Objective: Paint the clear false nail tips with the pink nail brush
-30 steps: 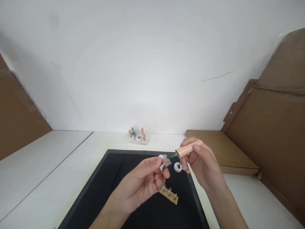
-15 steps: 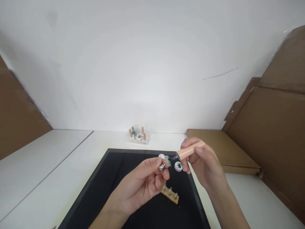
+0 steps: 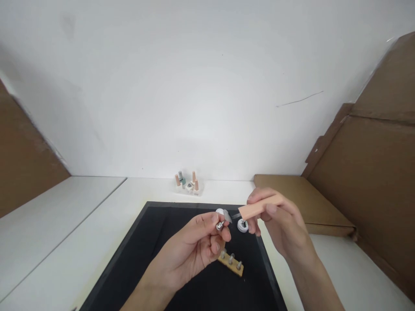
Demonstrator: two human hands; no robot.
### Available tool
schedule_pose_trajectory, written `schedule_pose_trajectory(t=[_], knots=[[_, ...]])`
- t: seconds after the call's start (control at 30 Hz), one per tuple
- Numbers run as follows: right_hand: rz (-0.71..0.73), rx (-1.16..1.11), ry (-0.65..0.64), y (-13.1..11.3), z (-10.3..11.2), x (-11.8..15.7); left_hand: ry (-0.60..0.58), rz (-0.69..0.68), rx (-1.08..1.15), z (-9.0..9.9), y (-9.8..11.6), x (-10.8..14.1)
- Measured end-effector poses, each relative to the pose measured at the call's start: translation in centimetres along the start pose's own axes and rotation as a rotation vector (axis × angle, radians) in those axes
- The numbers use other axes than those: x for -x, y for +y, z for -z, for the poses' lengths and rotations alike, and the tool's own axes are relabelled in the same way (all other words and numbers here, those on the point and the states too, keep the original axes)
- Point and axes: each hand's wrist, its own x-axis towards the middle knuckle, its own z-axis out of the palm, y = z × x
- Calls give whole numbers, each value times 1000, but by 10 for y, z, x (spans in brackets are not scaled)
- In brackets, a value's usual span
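Note:
My left hand [image 3: 191, 248] is closed, its thumb and fingers pinching a small metal holder [image 3: 220, 225]. A pale, see-through false nail [image 3: 228, 216] sticks up from the fingertips beside that holder. In my right hand [image 3: 287, 226] is a nail polish brush [image 3: 259, 207], gripped by its long peach cap and pointing left. Its dark bristles are close to the nail; whether they touch is too small to tell. Below the brush stands an open white jar [image 3: 242, 226] with dark stuff inside. A wooden strip [image 3: 235, 266] with several metal pegs lies partly behind my left hand.
A black mat [image 3: 155, 220] covers the middle of the white table. Behind it, against the wall, a clear tray [image 3: 201, 188] holds several small bottles with peach or grey caps. Another white round piece [image 3: 219, 211] sits behind the nail. A flat cardboard box [image 3: 292, 190] lies at right.
The brush has drawn back slightly to the right and turned in my right hand. My left hand stays nearly in place, with the nail tilted a little differently.

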Motion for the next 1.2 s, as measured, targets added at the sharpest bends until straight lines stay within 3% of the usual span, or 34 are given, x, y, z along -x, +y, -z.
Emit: schedule_pose_trajectory(t=[1.2], knots=[[43,-57,-4,6,3,-3,-63,19,67,5,-7,1]])
